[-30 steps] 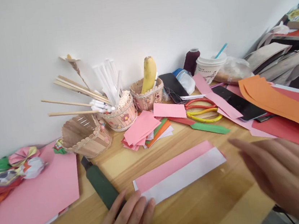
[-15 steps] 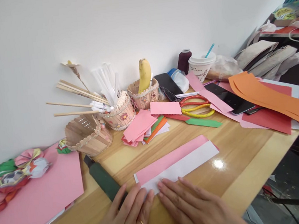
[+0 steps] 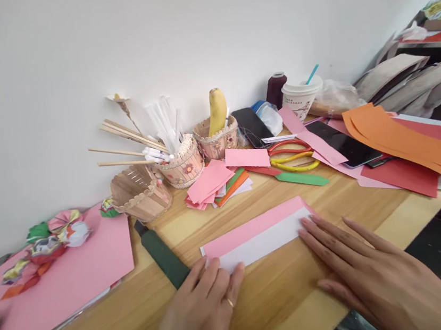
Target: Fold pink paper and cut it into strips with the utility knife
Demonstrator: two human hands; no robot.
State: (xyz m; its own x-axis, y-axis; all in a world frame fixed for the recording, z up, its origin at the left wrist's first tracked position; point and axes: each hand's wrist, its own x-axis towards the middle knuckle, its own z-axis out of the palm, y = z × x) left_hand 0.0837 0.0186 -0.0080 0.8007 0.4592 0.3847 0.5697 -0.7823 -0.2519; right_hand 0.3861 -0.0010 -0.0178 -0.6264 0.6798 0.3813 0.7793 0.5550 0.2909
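A long strip of pink paper [image 3: 252, 229], with a white folded band [image 3: 267, 238] along its near side, lies on the wooden table. My left hand [image 3: 207, 303], which wears a ring, presses the strip's left end with bent fingertips and the thumb apart. At the strip's right end, my right hand [image 3: 361, 265] is open, its fingers stretched out flat and touching the corner. A dark green utility knife [image 3: 163, 255] lies just beyond my left hand, its near end close to the fingers.
Behind stand small wooden baskets [image 3: 142, 196] with sticks, pens and a banana [image 3: 217, 113]. Scissors [image 3: 295, 164] and cut papers [image 3: 210, 182] lie beyond the strip. Orange strips [image 3: 406, 139] and a phone [image 3: 342, 144] are right; a pink sheet [image 3: 79, 289] with paper flowers is left.
My right hand has slid along the strip from near its left end to its right end. The left hand has stayed at the left end. The view has shifted slightly.
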